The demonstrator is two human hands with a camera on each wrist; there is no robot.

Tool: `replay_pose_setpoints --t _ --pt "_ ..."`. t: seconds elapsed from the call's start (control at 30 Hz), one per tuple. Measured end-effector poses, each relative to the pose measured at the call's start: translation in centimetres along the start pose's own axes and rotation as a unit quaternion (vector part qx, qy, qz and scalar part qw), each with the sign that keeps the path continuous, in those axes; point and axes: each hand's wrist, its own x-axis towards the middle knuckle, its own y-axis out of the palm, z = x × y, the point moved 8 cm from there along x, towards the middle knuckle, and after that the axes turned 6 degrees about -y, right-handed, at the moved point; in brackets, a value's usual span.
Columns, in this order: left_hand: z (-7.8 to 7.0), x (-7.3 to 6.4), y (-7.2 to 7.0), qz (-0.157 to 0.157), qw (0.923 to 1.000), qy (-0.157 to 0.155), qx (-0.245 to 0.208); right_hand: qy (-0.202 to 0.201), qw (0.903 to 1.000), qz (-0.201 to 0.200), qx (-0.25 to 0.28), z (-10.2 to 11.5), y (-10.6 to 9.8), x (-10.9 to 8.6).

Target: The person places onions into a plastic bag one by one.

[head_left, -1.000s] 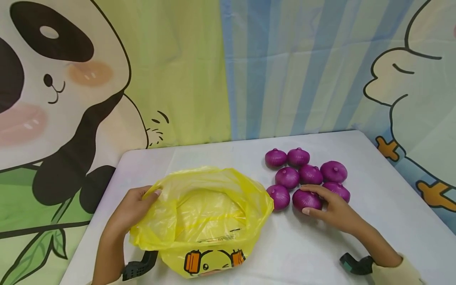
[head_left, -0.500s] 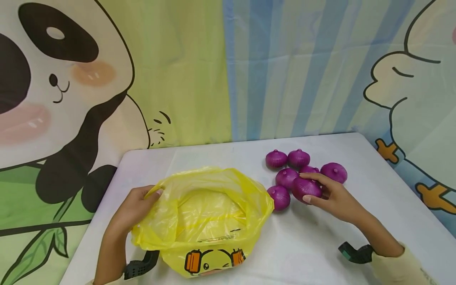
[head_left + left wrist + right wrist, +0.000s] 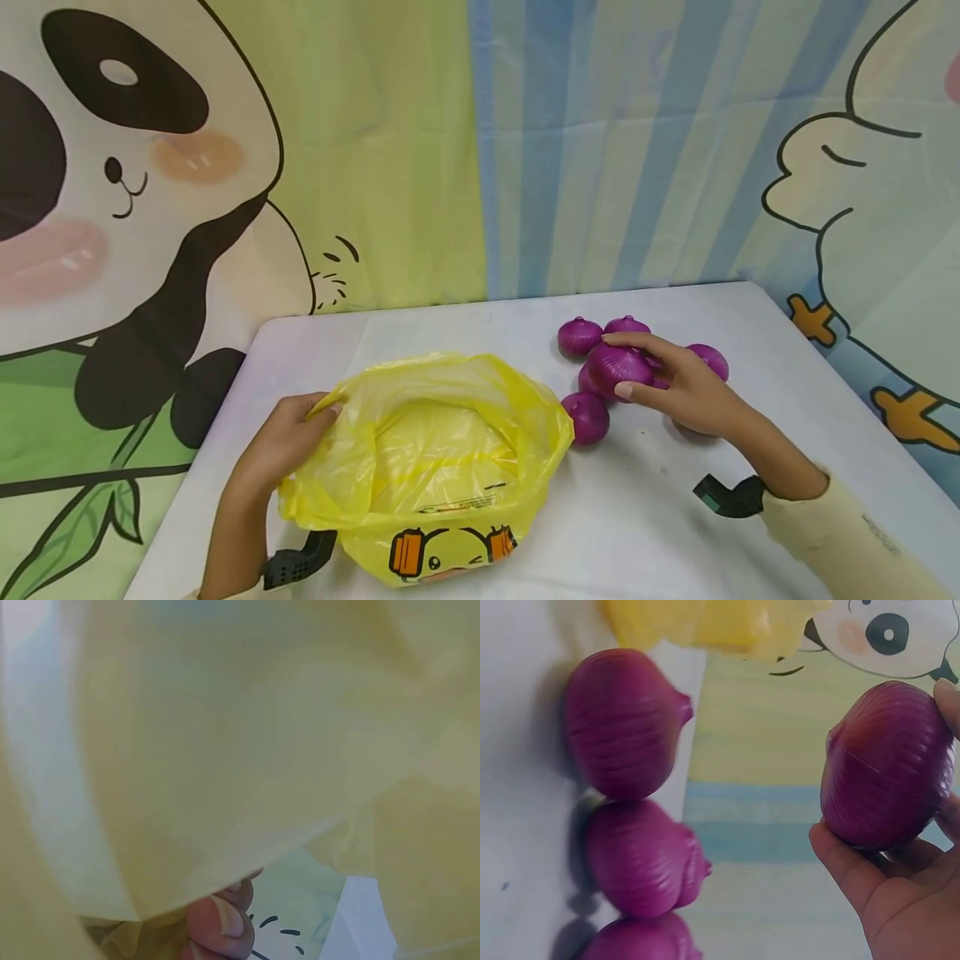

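Note:
My left hand grips the left edge of a yellow plastic bag, whose mouth gapes wide. In the left wrist view the bag's film fills most of the picture, with fingertips at its edge. My right hand holds a purple onion between thumb and fingers, raised above the table. That same onion shows in the right wrist view, apart from several others lying below. One resting onion sits right at the bag's right edge. Others behind are partly hidden by my right hand.
The white table has rounded far corners. Further onions, such as one at the back, stand grouped on its right side. A cloth backdrop with a printed panda hangs behind the table.
My right hand has lifted the onion off the table and carried it up and left, over the other onions. My left hand and the bag have barely moved.

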Motion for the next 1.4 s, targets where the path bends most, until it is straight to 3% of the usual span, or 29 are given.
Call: replay_pose_setpoints --t 0.3,0.67,1.1,1.4 --pt "-0.2 0.1 -0.1 -0.001 1.0000 -0.003 0.001 -0.028 0.9991 0.023 0.021 2.7 0.6 2.5" --pt "-0.7 0.0 -0.1 -0.007 0.9999 0.012 0.010 -0.098 0.9916 0.044 0.073 6.0 1.9 5.4" --pt "-1.2 -0.1 0.0 -0.009 0.9998 0.014 0.008 -0.119 0.9845 0.056 0.116 8.4 2.8 7.6" --pt "-1.0 -0.4 0.3 -0.004 1.0000 0.009 -0.001 -0.133 0.9762 0.084 0.150 10.3 4.7 9.3"
